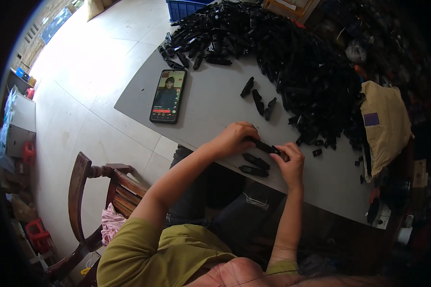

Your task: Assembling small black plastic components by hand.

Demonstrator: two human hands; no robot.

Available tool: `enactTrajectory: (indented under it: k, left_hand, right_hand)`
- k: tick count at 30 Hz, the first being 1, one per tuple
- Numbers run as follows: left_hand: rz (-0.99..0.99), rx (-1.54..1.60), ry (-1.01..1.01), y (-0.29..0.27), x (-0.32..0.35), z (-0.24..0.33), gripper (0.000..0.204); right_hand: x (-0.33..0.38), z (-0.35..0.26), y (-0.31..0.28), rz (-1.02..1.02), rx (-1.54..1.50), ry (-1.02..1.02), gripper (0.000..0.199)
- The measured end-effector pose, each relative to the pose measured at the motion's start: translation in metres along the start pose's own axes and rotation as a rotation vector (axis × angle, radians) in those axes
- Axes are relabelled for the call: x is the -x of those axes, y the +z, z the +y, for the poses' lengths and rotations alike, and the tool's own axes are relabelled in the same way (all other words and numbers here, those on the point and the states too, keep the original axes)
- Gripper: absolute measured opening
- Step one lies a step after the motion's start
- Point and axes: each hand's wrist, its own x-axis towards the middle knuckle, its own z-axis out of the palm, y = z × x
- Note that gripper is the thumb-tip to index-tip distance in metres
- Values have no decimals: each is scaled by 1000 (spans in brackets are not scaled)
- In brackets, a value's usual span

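Note:
Just above the near edge of the grey table point(206, 95), both hands hold one long black plastic piece point(263, 145). My left hand point(237, 138) is closed round its left end, and my right hand point(290, 161) pinches its right end between thumb and fingers. Fingers cover both ends, so its full shape is hidden. Below it, close to the table edge, lie two similar black pieces point(254, 171), side by side. Beyond my hands are three loose black pieces point(258, 102). A large heap of such pieces point(311, 71) spreads over the far and right side of the table.
A phone point(167, 95) with a lit screen lies at the left of the table. To the right stands a tan cloth bag point(387, 126), with a power strip point(382, 216) nearer. A blue crate point(187, 9) is at the back. A wooden chair point(127, 191) is at my left.

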Motion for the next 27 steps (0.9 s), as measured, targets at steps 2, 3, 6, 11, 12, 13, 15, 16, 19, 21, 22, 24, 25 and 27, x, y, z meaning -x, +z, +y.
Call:
enactTrajectory:
  k: [2, 3, 6, 11, 12, 13, 15, 16, 19, 21, 22, 24, 25, 27]
  left_hand:
    - [-7, 48, 24, 3, -5, -3, 23]
    - [-19, 63, 41, 4, -8, -5, 23]
    - [-26, 62, 57, 2, -4, -7, 21]
    - [-23, -42, 96, -4, -2, 8, 17]
    - [-57, 54, 90, -6, -4, 8, 14]
    - [-91, 147, 75, -8, -3, 9, 12]
    - [41, 84, -9, -7, -13, 1, 10]
    - [176, 23, -96, -6, -20, -5, 9]
    - [267, -244, -118, -5, -48, -8, 20]
    - [319, -454, -47, -8, -59, -16, 26]
    - [228, -539, -64, -10, -63, -20, 29]
    - [132, -623, -81, -10, -62, -26, 33]
    - [234, -683, 64, -11, -58, -24, 28]
    - [333, -739, 211, -14, -48, -18, 24]
  right_hand:
    - [2, 3, -3, -42, -16, 47, 24]
    - [0, 7, 6, -22, -73, 11, 23]
    - [-7, -2, 26, 4, -91, -28, 21]
    - [-2, 11, 11, 144, -25, -10, 20]
    - [0, 19, 3, 290, 89, 48, 20]
    - [-3, 24, -3, 339, 218, 174, 26]
    - [-12, 33, -4, 408, 352, 183, 25]
    - [-18, 36, -3, 470, 488, 191, 24]
    - [-21, 39, 4, 355, 486, 255, 22]
    - [-18, 46, 7, 367, 452, 141, 22]
    - [-14, 44, 7, 369, 453, 144, 22]
    - [-8, 41, 7, 459, -38, 257, 26]
    - [-4, 42, 7, 463, -37, 261, 26]
    - [3, 46, 9, 391, -243, 178, 29]
